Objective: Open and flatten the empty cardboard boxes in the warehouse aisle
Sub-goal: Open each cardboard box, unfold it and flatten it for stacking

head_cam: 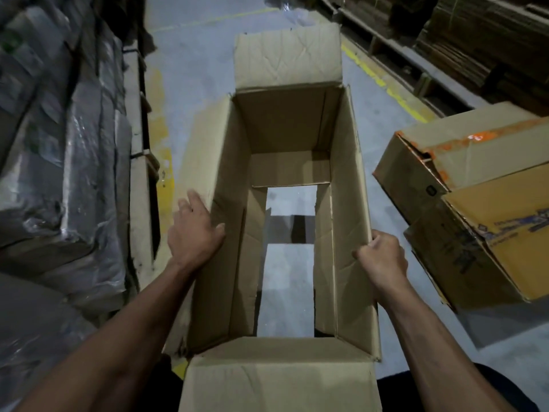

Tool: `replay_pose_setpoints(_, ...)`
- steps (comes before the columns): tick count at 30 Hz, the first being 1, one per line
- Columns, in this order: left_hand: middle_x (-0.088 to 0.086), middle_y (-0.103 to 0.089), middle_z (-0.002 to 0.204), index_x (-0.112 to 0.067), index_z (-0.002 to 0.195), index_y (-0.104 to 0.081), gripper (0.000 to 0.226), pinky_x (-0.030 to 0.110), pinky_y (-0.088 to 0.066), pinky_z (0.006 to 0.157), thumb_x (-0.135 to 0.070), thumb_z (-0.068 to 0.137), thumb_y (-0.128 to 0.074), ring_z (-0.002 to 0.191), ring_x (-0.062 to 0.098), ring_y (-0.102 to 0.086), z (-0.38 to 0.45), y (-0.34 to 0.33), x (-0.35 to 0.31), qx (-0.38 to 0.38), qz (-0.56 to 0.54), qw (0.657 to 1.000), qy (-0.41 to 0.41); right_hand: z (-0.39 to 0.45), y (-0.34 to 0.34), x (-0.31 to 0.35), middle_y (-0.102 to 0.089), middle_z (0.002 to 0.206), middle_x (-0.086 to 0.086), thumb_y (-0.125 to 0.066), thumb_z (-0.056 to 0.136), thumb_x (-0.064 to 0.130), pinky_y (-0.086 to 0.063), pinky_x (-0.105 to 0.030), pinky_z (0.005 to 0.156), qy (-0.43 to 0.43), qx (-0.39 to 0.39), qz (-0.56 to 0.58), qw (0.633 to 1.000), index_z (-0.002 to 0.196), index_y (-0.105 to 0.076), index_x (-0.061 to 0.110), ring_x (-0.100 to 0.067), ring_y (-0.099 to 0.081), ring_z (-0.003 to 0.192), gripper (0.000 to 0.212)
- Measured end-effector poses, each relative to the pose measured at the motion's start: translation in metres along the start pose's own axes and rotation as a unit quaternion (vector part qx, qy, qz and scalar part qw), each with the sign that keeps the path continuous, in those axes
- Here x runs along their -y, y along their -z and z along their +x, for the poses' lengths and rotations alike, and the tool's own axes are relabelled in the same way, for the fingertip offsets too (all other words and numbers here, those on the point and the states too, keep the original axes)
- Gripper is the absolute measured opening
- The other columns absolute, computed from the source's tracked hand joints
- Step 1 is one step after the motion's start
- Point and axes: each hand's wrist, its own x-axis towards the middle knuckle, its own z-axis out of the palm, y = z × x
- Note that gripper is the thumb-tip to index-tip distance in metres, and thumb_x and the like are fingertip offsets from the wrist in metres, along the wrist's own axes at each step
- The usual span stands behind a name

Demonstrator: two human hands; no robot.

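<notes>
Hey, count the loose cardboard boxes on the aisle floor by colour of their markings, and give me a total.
Plain brown box, top and bottom opened, both hands on it: 1
Box with orange markings, on its right: 1
Total: 2

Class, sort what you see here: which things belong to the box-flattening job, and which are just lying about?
Job: open box; left hand flat on its left flap; right hand gripping its right wall; orange-taped box, probably next.

Lying about: wrapped bundles; stacked cardboard; floor.
</notes>
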Motion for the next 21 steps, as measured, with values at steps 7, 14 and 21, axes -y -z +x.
replay_pose_setpoints(7, 0.019, -0.062, 0.105, -0.006, 0.113, -0.045, 0.029, 0.041, -0.042, 0.073, -0.019, 0.093, -0.062, 0.098, 0.044, -0.059, 0.039, -0.001, 0.008, 0.004, -0.105, 0.994, -0.004, 0.022, -0.014, 0.019, -0.058, 0.098, -0.005, -0.058, 0.096, 0.004, -0.051, -0.038, 0.080, -0.021, 0.006, -0.036, 0.999, 0.125, -0.063, 0.013, -0.023, -0.054, 0.087, 0.031)
replay_pose_setpoints(14, 0.015, -0.065, 0.102, -0.010, 0.112, -0.048, 0.027, 0.046, -0.054, 0.079, -0.015, 0.089, -0.062, 0.092, 0.040, -0.062, 0.066, 0.063, -0.007, -0.002, -0.138, 0.990, 0.013, 0.016, 0.016, 0.073, -0.068, 0.105, -0.010, -0.056, 0.093, 0.001, -0.057, -0.046, 0.085, -0.054, 0.005, -0.017, 0.998, 0.129, -0.064, 0.016, -0.030, -0.063, 0.096, 0.039)
replay_pose_setpoints(21, 0.012, -0.068, 0.095, -0.016, 0.122, -0.046, 0.037, 0.046, -0.057, 0.074, -0.017, 0.089, -0.063, 0.085, 0.037, -0.066, 0.059, 0.201, -0.048, 0.001, -0.117, 0.992, -0.050, -0.007, 0.097, 0.183, -0.070, 0.103, -0.015, -0.053, 0.087, -0.004, -0.053, -0.039, 0.083, -0.083, -0.013, 0.029, 0.996, 0.115, -0.070, 0.012, -0.033, -0.061, 0.092, 0.036)
